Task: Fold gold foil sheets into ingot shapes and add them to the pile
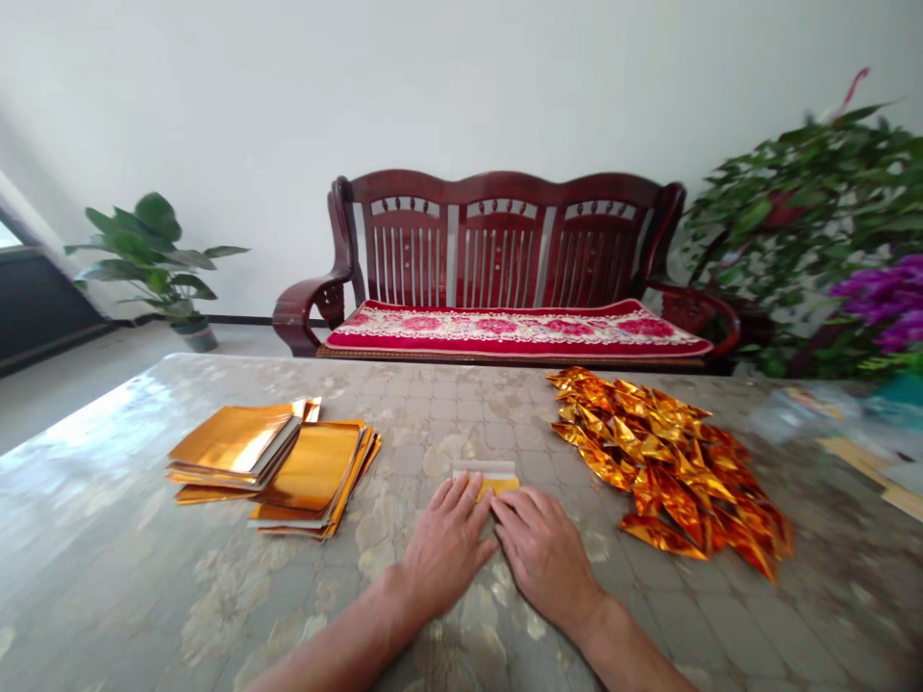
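On the table in front of me lies a small sheet of gold foil paper, folded so that a pale strip of its back shows along the far side. My left hand rests palm down with its fingertips on the left part of the sheet. From the other side, my right hand lies the same way, its fingertips at the near right edge. Both hands have their fingers stretched out, not wrapped round anything. The fingers cover part of the sheet.
Stacks of flat gold foil sheets lie to the left. A heap of folded gold foil pieces is at the right, with a clear plastic bag beyond it. Behind the patterned table stands a wooden bench between plants.
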{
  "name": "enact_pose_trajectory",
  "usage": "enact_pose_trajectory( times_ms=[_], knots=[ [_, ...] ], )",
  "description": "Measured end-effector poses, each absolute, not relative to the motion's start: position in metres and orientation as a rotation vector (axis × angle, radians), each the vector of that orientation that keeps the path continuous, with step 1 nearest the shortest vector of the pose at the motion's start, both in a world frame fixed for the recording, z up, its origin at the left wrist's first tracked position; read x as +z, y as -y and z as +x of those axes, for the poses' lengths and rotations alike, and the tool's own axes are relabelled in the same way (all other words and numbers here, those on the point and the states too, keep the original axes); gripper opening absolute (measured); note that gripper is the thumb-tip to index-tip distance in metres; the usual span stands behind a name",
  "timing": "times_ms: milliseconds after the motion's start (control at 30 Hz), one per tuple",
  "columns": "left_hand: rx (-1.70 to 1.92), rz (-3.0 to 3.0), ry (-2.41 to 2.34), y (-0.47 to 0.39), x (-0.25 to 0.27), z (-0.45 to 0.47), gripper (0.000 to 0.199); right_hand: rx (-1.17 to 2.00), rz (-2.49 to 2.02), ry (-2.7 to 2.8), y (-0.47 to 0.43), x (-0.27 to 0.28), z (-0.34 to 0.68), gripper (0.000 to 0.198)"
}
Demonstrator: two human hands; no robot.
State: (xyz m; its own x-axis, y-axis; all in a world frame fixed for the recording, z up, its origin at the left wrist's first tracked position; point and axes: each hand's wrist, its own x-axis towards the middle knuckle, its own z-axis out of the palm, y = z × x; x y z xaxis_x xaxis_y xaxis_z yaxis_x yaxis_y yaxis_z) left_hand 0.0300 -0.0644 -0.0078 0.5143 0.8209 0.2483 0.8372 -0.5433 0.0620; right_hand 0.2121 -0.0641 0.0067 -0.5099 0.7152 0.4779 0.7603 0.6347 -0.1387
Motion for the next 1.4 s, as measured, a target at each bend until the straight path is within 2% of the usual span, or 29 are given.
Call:
enact_pose_trajectory(
  times_ms=[333, 800, 933, 1067, 1167, 1400],
  knots=[
    [-0.347, -2.631, 1.509, 0.067, -0.008, 0.024, 0.06, -0.169, -1.287, 2.428, 0.071, -0.006, 0.217, 0.04],
    [-0.287, -2.485, 1.669, 0.081, -0.004, 0.031, 0.059, -0.346, -1.436, 2.295, 0.061, -0.001, 0.233, 0.032],
    [-0.297, -2.465, 1.677, 0.09, 0.001, 0.048, 0.049, -0.306, -1.275, 2.271, 0.062, 0.003, 0.227, 0.027],
    [-0.252, -2.607, 1.636, 0.088, 0.009, 0.05, 0.021, -0.173, -1.091, 2.348, 0.065, 0.007, 0.216, 0.016],
    [-0.307, -2.696, 1.608, 0.079, 0.014, 0.038, 0.012, -0.175, -1.123, 2.392, 0.067, 0.008, 0.211, 0.014],
    [-0.545, -2.96, 1.536, 0.059, 0.023, 0.009, 0.025, -0.295, -1.16, 2.406, 0.067, 0.006, 0.207, 0.017]
  ],
)
